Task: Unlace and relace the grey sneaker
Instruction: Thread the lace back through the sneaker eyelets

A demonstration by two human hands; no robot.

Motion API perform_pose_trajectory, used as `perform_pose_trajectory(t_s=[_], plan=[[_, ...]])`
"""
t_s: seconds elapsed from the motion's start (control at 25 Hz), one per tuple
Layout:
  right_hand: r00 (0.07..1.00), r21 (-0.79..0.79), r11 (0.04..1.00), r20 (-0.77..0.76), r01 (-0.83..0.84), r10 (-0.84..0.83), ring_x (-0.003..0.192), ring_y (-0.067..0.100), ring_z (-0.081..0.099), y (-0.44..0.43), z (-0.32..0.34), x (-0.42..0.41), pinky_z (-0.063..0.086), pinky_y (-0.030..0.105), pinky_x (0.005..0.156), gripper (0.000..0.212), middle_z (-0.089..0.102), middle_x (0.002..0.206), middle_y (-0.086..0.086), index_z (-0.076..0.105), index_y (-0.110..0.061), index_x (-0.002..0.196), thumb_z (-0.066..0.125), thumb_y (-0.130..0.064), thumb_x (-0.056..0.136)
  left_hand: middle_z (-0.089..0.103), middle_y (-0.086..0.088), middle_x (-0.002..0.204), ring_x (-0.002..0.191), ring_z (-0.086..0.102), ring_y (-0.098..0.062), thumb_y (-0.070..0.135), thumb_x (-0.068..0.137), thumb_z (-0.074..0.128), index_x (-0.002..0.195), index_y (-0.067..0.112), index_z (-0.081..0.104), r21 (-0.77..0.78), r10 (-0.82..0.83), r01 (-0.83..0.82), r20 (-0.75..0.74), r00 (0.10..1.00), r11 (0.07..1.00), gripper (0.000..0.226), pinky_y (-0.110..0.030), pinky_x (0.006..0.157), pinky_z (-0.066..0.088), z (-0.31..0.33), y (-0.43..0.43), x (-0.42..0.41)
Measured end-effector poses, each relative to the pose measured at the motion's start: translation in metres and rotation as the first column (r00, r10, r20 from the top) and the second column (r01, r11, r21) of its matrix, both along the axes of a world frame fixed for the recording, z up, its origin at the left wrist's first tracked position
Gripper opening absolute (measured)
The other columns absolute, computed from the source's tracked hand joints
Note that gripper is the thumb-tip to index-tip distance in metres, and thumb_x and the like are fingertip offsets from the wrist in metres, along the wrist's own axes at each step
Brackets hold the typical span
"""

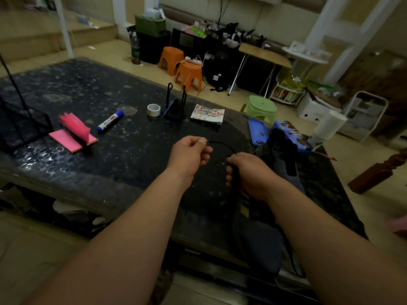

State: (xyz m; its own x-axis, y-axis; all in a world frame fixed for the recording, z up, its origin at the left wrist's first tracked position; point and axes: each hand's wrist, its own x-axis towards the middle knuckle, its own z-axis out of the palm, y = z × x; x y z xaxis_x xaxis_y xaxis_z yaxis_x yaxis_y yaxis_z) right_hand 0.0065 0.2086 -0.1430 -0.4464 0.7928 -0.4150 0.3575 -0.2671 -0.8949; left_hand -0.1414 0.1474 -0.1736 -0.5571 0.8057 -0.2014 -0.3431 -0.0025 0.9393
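Note:
My left hand (189,153) pinches one end of a black shoelace (222,145) between thumb and fingers above the dark table (123,150). My right hand (248,175) grips the other part of the lace, which hangs down in a dark bunch from its fist. The lace arcs between the two hands. A grey sneaker (259,241) lies at the table's near edge, below my right wrist and partly hidden by my forearm. A second dark grey shoe (284,157) lies just behind my right hand.
On the table are a pink notepad (72,135), a blue-capped glue stick (110,123), a tape roll (153,110), a black wire stand (176,106), a booklet (208,113), a blue tray (257,132), a blue tin (290,133), stacked paper cups (326,128) and a black mesh basket (19,128).

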Motion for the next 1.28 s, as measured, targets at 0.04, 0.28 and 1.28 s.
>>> perform_pose_trajectory(t_s=[0.04,0.28,1.28], plan=[[0.996,-0.001,1.000,-0.094,-0.008,0.008,0.052,0.018,0.047,0.000,0.018,0.010,0.044,0.030,0.054,0.021,0.048,0.064,0.005,0.050,-0.017,0.085,0.045,-0.013,0.106,0.074,-0.005,0.086,0.070,0.064,-0.014,0.021,0.105,0.058,0.105,0.013,0.067,0.068,-0.034,0.037,-0.045,0.998,0.997,0.012,-0.025,0.062,0.052,0.011,-0.002,0.007],[0.965,0.027,0.999,-0.259,-0.024,0.030,0.055,0.014,0.041,0.000,0.097,0.069,0.037,0.029,0.056,0.021,0.044,0.064,0.000,0.061,-0.011,0.103,0.041,-0.017,0.109,0.075,-0.007,0.091,0.073,0.066,-0.015,0.034,0.106,0.057,0.112,0.017,0.063,0.239,-0.053,0.112,-0.239,0.970,0.964,0.020,-0.028,0.064,0.054,0.080,-0.007,0.056],[0.973,0.384,0.919,-0.167,-0.086,0.161,0.060,0.007,0.057,-0.030,0.170,0.147,0.043,0.024,0.058,0.026,0.061,0.073,-0.004,0.061,-0.011,0.127,0.047,-0.014,0.105,0.078,-0.011,0.097,0.095,0.073,-0.029,0.018,0.098,0.069,0.096,0.013,0.080,0.102,-0.284,0.317,-0.253,0.925,0.943,0.012,-0.042,0.083,0.062,0.185,-0.020,0.162]])
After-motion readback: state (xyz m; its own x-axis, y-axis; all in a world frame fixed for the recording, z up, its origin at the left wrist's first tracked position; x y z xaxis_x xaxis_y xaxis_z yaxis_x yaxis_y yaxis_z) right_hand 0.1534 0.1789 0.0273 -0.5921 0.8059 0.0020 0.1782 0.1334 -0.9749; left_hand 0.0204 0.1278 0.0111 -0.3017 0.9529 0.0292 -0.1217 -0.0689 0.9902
